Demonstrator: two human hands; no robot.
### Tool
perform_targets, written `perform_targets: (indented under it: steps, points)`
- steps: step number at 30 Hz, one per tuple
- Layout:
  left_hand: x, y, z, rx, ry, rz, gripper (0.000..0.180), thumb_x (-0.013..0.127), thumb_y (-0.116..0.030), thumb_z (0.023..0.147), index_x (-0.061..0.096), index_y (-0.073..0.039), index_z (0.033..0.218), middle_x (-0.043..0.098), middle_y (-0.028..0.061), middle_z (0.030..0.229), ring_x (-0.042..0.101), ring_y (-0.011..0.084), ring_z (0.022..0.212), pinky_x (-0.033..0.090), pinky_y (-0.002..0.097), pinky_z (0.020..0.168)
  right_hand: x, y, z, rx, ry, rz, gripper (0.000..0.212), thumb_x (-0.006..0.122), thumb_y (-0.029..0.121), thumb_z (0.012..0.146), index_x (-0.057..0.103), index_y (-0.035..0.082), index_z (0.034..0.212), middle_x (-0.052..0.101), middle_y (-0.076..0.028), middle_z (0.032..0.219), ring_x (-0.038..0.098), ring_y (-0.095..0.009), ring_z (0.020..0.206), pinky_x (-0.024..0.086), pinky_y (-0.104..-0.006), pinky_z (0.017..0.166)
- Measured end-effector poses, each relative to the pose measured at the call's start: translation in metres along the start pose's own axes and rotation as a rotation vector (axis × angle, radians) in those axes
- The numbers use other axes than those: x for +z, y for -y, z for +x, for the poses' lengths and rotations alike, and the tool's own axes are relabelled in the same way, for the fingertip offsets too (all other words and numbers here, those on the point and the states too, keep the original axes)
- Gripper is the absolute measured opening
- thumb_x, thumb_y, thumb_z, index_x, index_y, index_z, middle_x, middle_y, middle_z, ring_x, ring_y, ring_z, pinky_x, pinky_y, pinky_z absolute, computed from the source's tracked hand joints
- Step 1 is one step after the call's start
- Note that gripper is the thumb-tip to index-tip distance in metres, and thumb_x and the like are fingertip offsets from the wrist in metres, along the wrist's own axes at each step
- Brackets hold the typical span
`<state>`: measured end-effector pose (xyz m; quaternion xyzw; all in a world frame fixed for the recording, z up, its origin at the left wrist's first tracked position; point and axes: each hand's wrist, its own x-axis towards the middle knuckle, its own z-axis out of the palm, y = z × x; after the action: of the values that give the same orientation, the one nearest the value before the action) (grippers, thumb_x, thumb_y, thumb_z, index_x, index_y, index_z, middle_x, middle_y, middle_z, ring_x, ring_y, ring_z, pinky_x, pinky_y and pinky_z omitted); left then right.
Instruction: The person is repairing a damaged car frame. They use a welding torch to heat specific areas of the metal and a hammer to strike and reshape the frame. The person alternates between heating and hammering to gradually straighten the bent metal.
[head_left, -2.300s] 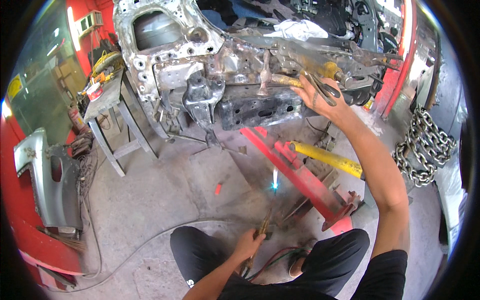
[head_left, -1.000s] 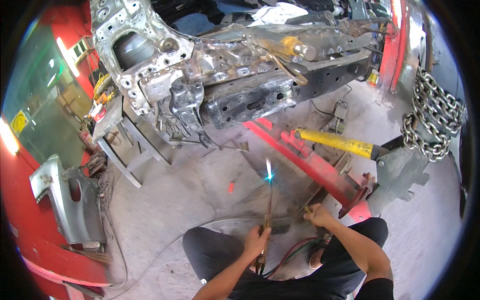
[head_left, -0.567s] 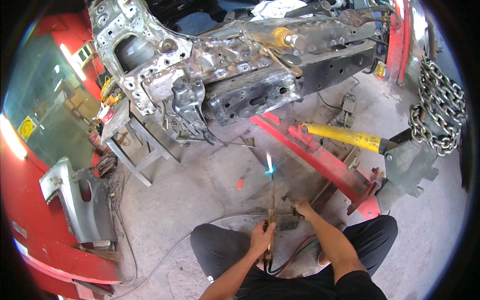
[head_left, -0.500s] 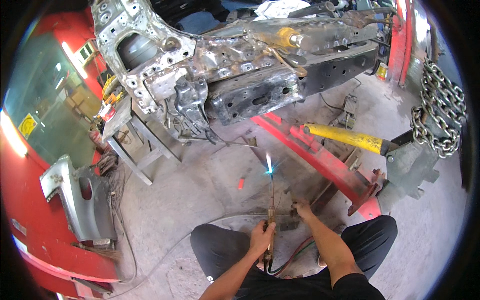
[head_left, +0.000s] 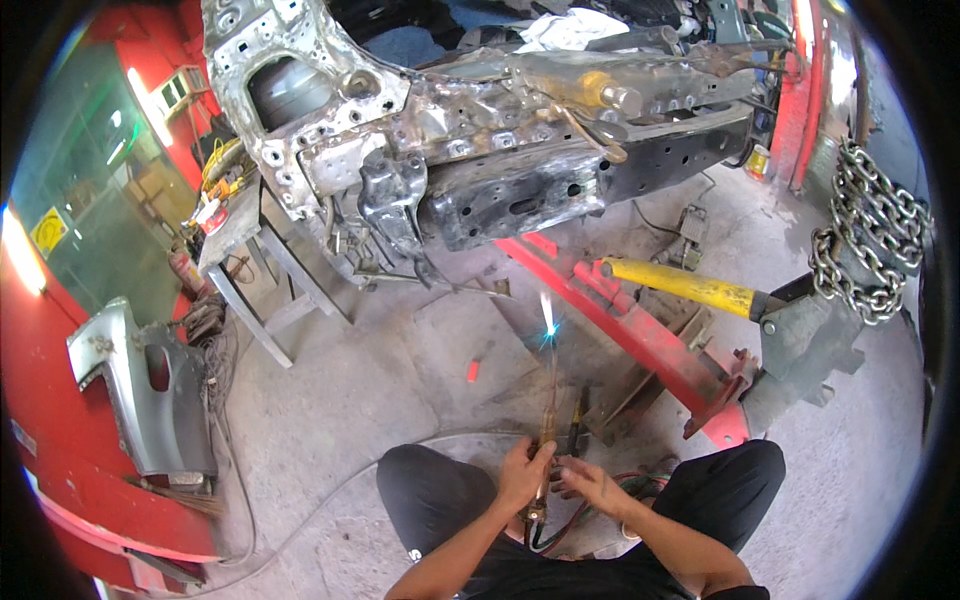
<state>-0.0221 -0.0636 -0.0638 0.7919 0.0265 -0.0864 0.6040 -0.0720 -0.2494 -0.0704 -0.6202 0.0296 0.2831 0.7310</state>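
My left hand (head_left: 525,472) is wrapped round the brass handle of a gas torch (head_left: 548,428), which points away from me. A bright white and blue flame (head_left: 549,327) burns at its tip. My right hand (head_left: 590,483) is beside the handle's right side, fingers stretched apart toward it; whether they touch it is hard to make out. Green and red hoses (head_left: 574,525) curve from the torch's lower end between my knees. Just right of the torch, a dark hand tool with a yellowish mark (head_left: 575,422) is at floor level.
Ahead stands a stripped car body frame (head_left: 520,190). A red beam (head_left: 630,330) with a yellow cylinder (head_left: 685,283) crosses the right side, near hanging chains (head_left: 870,235). At left are a metal stand (head_left: 275,290) and a silver fender (head_left: 155,390). A small red piece (head_left: 473,371) lies on the floor.
My right hand has drawn back from the floor area ahead to beside the torch handle. The dark tool there now shows uncovered. The left hand keeps its hold, with the flame still lit.
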Motion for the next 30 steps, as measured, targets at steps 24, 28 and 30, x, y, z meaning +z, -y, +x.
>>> perform_targets:
  steps: [24, 28, 30]
  points:
    - [0.033, -0.134, -0.003, 0.012, 0.292, -0.215, 0.035, 0.065, -0.029, 0.102, 0.06, 0.001, 0.118, 0.071, 0.0085, 0.089, 0.054, 0.0053, 0.061, 0.041, 0.0218, 0.054, 0.048, 0.024, -0.079, -0.57, -0.399, -0.036, 0.1, 0.076, 0.015, 0.082, 0.014, -0.002, 0.159, 0.053, -0.024, 0.138, 0.058, -0.03, 0.123, 0.044, -0.0385, 0.106]
    - [0.038, -0.132, 0.001, 0.02, 0.254, -0.224, 0.031, 0.059, -0.03, 0.105, 0.064, -0.002, 0.115, 0.071, 0.0075, 0.086, 0.039, 0.0002, 0.05, 0.028, 0.0196, 0.044, 0.036, 0.037, -0.096, -0.56, -0.44, 0.001, 0.097, 0.074, 0.012, 0.079, 0.021, -0.005, 0.158, 0.056, -0.024, 0.136, 0.058, -0.027, 0.12, 0.044, -0.0354, 0.103]
    - [0.041, -0.143, -0.001, 0.029, 0.208, -0.236, 0.029, 0.058, -0.029, 0.105, 0.065, -0.002, 0.112, 0.063, 0.0017, 0.074, 0.04, 0.0024, 0.05, 0.029, 0.0218, 0.044, 0.029, 0.041, -0.101, -0.597, -0.479, -0.037, 0.095, 0.073, 0.012, 0.079, 0.022, -0.005, 0.157, 0.058, -0.023, 0.134, 0.059, -0.026, 0.118, 0.045, -0.0352, 0.102]
